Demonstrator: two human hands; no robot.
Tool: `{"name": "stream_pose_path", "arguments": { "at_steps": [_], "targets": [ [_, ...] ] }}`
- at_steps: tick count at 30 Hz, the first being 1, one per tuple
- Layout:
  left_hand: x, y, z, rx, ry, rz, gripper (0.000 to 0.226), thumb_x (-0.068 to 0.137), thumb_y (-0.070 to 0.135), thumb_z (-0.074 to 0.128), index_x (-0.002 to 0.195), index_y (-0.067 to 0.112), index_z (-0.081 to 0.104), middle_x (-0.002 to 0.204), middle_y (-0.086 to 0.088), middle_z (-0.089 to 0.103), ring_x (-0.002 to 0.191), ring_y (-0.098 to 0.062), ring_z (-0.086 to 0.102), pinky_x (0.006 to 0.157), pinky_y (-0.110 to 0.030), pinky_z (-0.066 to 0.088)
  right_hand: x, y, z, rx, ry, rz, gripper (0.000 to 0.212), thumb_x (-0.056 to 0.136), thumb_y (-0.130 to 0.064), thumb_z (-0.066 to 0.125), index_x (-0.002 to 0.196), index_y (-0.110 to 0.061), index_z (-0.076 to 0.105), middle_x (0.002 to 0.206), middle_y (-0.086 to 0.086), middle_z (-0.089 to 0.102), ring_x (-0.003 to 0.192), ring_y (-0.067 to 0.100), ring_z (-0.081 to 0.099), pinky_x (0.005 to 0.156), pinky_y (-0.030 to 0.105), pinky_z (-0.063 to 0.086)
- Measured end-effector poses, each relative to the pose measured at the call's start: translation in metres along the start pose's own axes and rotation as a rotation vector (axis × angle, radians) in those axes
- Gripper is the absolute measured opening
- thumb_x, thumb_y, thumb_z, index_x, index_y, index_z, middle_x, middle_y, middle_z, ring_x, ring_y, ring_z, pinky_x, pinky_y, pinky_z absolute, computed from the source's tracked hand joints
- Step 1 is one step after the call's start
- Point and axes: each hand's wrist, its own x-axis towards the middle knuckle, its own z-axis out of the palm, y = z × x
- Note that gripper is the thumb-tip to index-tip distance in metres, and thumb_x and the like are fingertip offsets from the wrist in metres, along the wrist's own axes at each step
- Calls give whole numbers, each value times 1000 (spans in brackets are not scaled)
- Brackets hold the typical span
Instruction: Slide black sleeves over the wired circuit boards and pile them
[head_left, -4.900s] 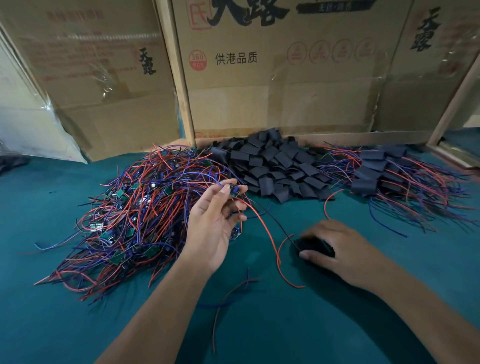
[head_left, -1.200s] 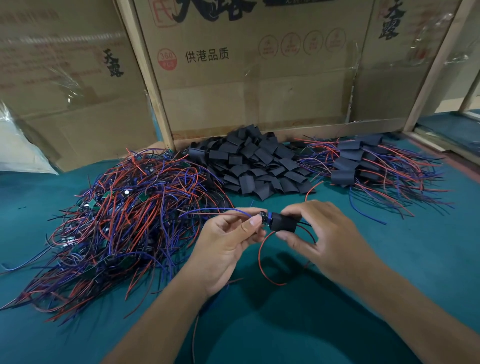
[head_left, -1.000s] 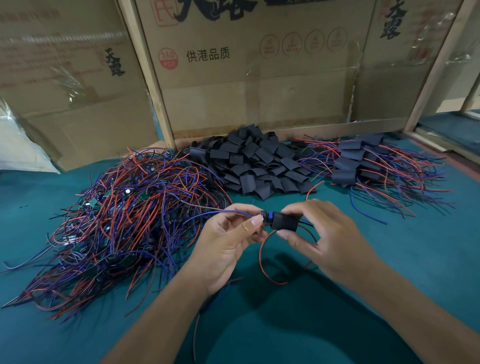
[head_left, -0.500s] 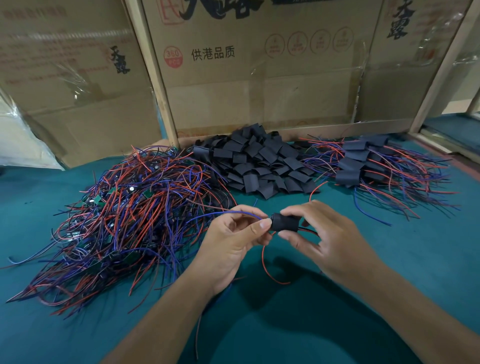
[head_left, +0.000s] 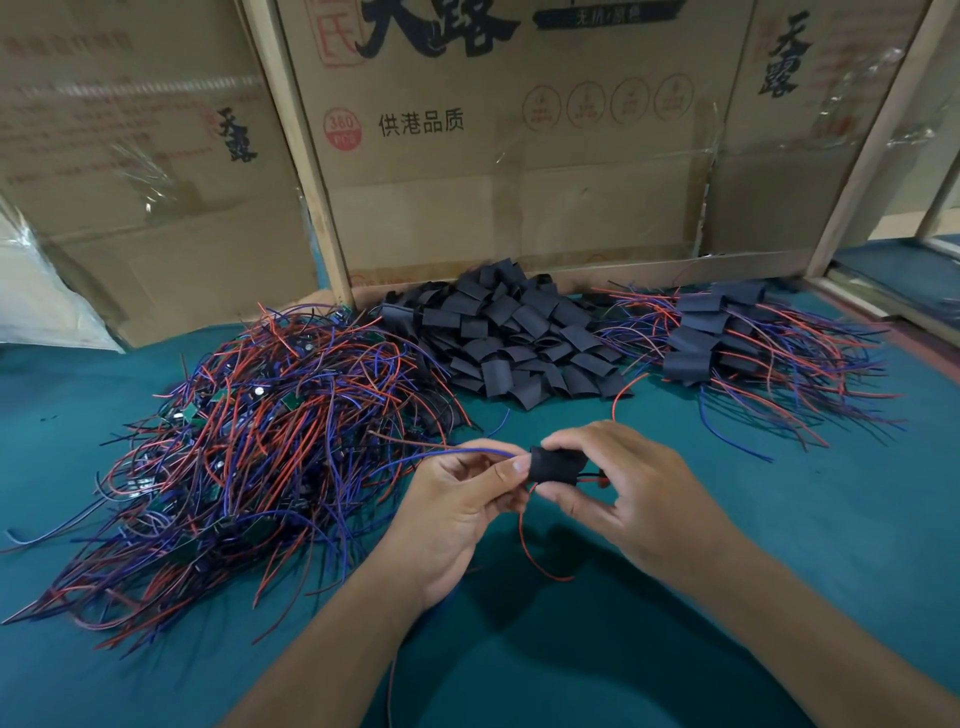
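teal tabletop (head_left: 779, 519), both hands (head_left: 457, 514) pinching black sleeve (head_left: 556, 466)

Both forearms reach in from below, the left hand (head_left: 457, 512) curled with thumb pressed forward at centre, the right hand (head_left: 631, 499) meeting it, fingers and thumb pinched together.

Light was dim and even, casting soft shadows under both arms onto the green table (head_left: 779, 545). Wide-angle bending curved the cardboard boxes (head_left: 519, 182) (edges slightly blurred).
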Motion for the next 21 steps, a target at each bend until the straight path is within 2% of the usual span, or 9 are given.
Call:
{"name": "stream_pose_path", "arguments": {
  "at_steps": [3, 5, 7, 9, 13, 17, 21],
  "targets": [
    [0, 0, 0, 13, -3, -14, 5, 76, 8, 73, 80, 5, 75, 74, -11, 67, 62, -17, 59, 62, -23, 51, 0, -1, -2, -157, -11, -73, 37, 88, -44, 58, 109, -15, 68, 96, -6, 68, 86, 16, 64, 67, 34, 53],
    [0, 1, -1, 34, -5, -23, 7, 74, 12, 76, 80, 7, 77, 75, -11, 68, 61, -17, 61, 62, -23, 51, 1, -3, -2, -307, 33, -151, 28, 84, -33, 63, 101, -11, 71, 86, -2, 70, 75, 22, 67, 58, 33, 54],
    [0, 1, -2, 41, -8, -30, 9, 74, 15, 77, 80, 8, 77, 75, -10, 69, 63, -17, 62, 63, -24, 52, 2, -7, 0, -414, 84, -179, 16, 78, -21, 69, 90, -11, 71, 72, -1, 66, 61, 25, 63, 51, 32, 51],
    [-1, 1, -1, 28, -13, -38, 9, 76, 15, 76, 80, 8, 77, 75, -9, 68, 65, -17, 62, 65, -24, 53, 3, -10, 2, -473, 112, -183, 9, 79, -18, 65, 83, -10, 68, 64, 0, 60, 55, 25, 59, 49, 33, 48],
    [0, 3, 0, -39, 11, -71, 12, 79, 15, 72, 84, 6, 77, 76, -11, 67, 68, -17, 62, 66, -25, 54, 5, -11, 4, -537, 126, -179, 9, 78, -18, 73, 79, -10, 68, 58, -1, 59, 51, 23, 59, 45, 31, 47],
    [1, 7, 4, -69, 58, -111, 24, 77, 17, 69, 92, 0, 72, 75, -11, 63, 62, -18, 58, 59, -24, 51, 21, 2, -14, -636, 144, -196, 13, 88, -21, 68, 84, -9, 70, 57, -2, 60, 47, 21, 59, 44, 28, 42],
    [-1, 11, 4, 21, 73, -104, 14, 86, 13, 63, 90, 2, 70, 74, -11, 62, 61, -18, 56, 57, -24, 48, 62, 48, -59, -780, 159, -147, 23, 78, -19, 81, 87, -4, 65, 60, 6, 62, 48, 27, 61, 41, 29, 41]
  ]
}}
